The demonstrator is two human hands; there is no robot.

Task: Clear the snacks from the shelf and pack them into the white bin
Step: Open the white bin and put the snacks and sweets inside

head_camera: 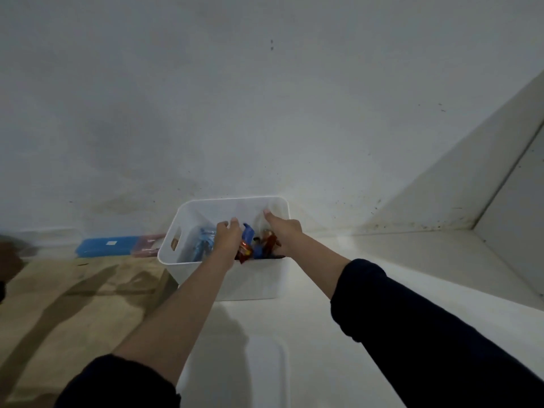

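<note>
2 dark navy sleeves [426, 334] pushed up, forearms bare.

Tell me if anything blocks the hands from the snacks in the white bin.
Nothing visible does. The left hand and right hand are both inside the open-topped white bin, right at the snack packets; no lid covers it.

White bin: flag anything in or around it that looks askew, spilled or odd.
Nothing is spilled. The white bin stands upright on the white surface, with both hands, left hand and right hand, inside it among loosely jumbled snack packets. A white lid lies apart in front of it.
</note>
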